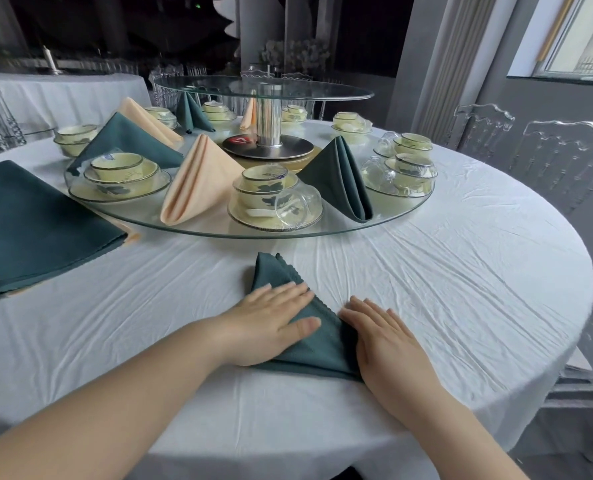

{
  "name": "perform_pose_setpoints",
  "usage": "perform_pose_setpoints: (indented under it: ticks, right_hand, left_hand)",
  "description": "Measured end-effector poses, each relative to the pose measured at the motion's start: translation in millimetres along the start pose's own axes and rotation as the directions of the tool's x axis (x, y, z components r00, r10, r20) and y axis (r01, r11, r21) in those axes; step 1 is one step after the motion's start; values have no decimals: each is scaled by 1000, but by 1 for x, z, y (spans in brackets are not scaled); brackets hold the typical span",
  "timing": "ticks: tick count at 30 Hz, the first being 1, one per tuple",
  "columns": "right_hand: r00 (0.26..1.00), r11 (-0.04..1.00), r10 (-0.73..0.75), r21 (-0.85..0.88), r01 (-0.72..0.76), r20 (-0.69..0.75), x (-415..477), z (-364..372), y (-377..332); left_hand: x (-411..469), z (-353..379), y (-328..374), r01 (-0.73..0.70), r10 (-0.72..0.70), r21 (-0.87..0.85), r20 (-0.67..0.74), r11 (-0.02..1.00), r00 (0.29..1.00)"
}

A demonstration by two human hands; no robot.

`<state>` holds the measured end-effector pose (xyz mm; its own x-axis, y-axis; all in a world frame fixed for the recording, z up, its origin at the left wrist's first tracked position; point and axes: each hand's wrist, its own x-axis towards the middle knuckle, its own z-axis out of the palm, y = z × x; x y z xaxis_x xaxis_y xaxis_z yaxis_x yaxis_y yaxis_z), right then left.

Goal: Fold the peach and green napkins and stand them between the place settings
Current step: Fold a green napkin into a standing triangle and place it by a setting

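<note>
A green napkin (pixel 317 344), folded into a triangle, lies flat on the white tablecloth in front of me. My left hand (pixel 271 322) presses flat on its left half with straight fingers. My right hand (pixel 387 344) lies flat along its right edge. On the glass turntable (pixel 191 228) a folded peach napkin (pixel 198 178) and a folded green napkin (pixel 340 178) stand on either side of the nearest place setting (pixel 274 202). More standing napkins follow round the left rim. A stack of flat green napkins (pixel 35 223) over peach ones lies at the left.
Place settings of pale yellow bowls and plates, some with tipped glasses, ring the turntable. A raised glass tier (pixel 322 93) stands on a metal column (pixel 269 119) at the centre. Clear chairs (pixel 565 157) stand at the right, and another white-clothed table (pixel 63 95) at the back left.
</note>
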<state>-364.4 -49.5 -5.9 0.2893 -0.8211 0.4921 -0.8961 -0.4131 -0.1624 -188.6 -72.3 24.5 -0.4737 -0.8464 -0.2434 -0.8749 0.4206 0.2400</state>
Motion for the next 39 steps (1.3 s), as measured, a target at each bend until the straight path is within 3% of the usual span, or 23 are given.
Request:
perform_pose_setpoints:
  ticks: [8, 11, 13, 15, 19, 22, 24, 28, 31, 35, 39]
  right_hand:
    - [998, 999, -29, -19, 28, -52, 1, 4, 2]
    - [996, 1000, -22, -23, 20, -84, 0, 7, 3]
    - [992, 999, -4, -44, -1, -127, -2, 10, 5]
    - [987, 998, 23, -47, -30, -157, -2, 11, 6]
    - [970, 1000, 2, 17, 2, -245, -4, 9, 8]
    - [952, 996, 16, 83, 10, -307, -7, 1, 7]
    - [939, 989, 15, 142, 36, -344, -7, -5, 3]
    - [934, 956, -194, 157, 249, -301, -8, -11, -10]
    - [928, 933, -354, 22, 358, -116, -8, -12, -20]
    - [944, 935, -317, -139, 327, 88, 2, -11, -32]
    - [908, 871, -381, -263, 416, 174, 18, -17, -41]
  left_hand:
    - [28, -9, -46, 248, -248, -20, -136, 969, 959]
    - [33, -7, -53, 266, -266, -40, -279, 963, 923]
    - [33, -3, -59, 188, -218, -112, -447, 976, 867]
    - [27, -3, -60, 18, -165, -254, -571, 967, 804]
    - [-9, -16, -37, -324, -97, -378, -767, 867, 635]
    - [-49, -16, -18, -409, 97, -332, -664, 850, 741]
    - [-63, -5, -20, -402, 233, -168, -593, 900, 770]
    - [-61, 15, -34, -282, 217, -80, -457, 956, 863]
    - [-59, 16, -33, -278, 197, -102, -479, 955, 855]
    - [-63, 11, -29, -262, 279, 100, -430, 960, 859]
    - [-60, 11, -31, -255, 265, 82, -447, 963, 855]
